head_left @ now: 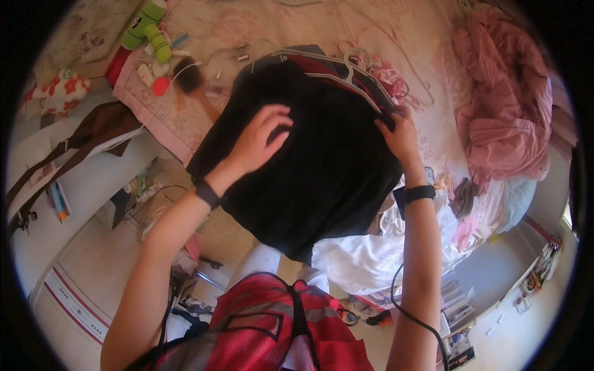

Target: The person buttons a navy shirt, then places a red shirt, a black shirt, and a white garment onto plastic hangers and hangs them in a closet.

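Observation:
A black garment [309, 167] lies spread over the bed's edge in front of me. A pale clothes hanger [350, 79] sits at its far end, with one arm reaching toward my right hand. A dark red lining or cloth shows beside the hanger. My right hand [402, 137] is closed on the garment's right corner, at the tip of the hanger; its fingertips are partly hidden. Over the left part of the garment, my left hand [263, 139] is open with its fingers apart and slightly curled. Whether it touches the fabric I cannot tell.
On the pink bedspread [427, 37] are a hairbrush [187, 75] and a green toy [146, 32] at far left. A pink quilted jacket [504, 99] lies at right. White cloth [359, 263] and other clothes pile along the near right edge. A dark cable [399, 297] crosses my right forearm.

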Tool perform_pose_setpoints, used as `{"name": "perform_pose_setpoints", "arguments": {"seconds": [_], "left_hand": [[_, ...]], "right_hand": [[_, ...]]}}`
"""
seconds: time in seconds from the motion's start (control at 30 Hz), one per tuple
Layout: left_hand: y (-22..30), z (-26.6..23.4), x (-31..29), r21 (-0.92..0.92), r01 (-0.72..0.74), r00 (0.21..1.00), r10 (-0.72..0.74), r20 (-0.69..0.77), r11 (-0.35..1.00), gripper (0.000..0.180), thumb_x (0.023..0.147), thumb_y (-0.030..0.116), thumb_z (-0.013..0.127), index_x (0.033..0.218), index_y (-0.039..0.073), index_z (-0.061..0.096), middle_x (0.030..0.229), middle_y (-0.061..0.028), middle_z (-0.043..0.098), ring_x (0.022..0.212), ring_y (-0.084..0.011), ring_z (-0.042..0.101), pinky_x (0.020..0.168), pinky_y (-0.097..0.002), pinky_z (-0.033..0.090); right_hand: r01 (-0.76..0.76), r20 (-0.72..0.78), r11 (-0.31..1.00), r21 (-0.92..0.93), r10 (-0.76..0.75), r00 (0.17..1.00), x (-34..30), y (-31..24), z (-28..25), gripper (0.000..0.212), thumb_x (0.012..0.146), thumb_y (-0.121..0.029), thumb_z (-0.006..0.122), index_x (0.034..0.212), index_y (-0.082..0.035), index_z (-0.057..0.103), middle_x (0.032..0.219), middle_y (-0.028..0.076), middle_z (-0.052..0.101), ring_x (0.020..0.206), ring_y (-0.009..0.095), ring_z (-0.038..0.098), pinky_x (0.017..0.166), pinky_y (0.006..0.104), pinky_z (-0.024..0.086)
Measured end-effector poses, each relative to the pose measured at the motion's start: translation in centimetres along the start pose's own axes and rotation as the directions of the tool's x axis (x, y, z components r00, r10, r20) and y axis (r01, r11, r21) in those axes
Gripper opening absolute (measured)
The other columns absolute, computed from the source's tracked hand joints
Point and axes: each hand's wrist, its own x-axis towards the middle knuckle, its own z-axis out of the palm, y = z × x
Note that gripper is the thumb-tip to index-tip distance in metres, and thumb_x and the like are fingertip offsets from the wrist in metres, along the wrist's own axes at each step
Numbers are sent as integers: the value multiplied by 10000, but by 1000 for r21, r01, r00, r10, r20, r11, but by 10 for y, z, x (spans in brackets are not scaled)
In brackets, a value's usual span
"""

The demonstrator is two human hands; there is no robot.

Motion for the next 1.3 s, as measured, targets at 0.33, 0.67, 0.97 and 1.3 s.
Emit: {"name": "perform_pose_setpoints", "arguments": {"seconds": [0.33, 0.67, 0.97, 1.3], "left_hand": [[21, 20, -83, -144, 183, 982, -187, -15, 972, 134, 842, 67, 581, 974, 46, 594, 1149, -111, 535, 1058, -298, 547, 863, -348, 463], [25, 17, -64, -147, 83, 991, -97, -92, 986, 158, 809, -6, 565, 962, 17, 597, 1118, -123, 553, 1013, -265, 566, 845, -315, 464], [31, 17, -89, -208, 137, 979, -165, -120, 968, 128, 833, 20, 559, 952, 25, 604, 1101, -112, 560, 1003, -277, 565, 834, -322, 470], [42, 19, -60, -251, 120, 986, -144, -79, 961, 149, 836, -27, 534, 968, -5, 598, 1142, -106, 534, 965, -198, 577, 819, -274, 478]], "right_hand": [[127, 196, 979, -159, -95, 976, -15, -21, -7, 330, 746, -341, 691, 871, -36, 685, 972, 140, 564, 969, 329, 531, 840, 456, 389], [182, 42, 957, -228, -177, 983, -61, -86, -25, 252, 649, -190, 737, 795, -59, 579, 890, 125, 504, 842, 313, 537, 718, 404, 421], [120, 108, 992, -40, -115, 987, -100, -95, -5, 271, 652, -169, 747, 807, -21, 580, 967, 157, 503, 940, 338, 514, 799, 417, 428], [-21, 10, 931, 365, 19, 1000, -61, -48, -5, 393, 713, -274, 755, 774, 92, 626, 1301, 194, 468, 1181, 372, 422, 1001, 415, 337]]}}
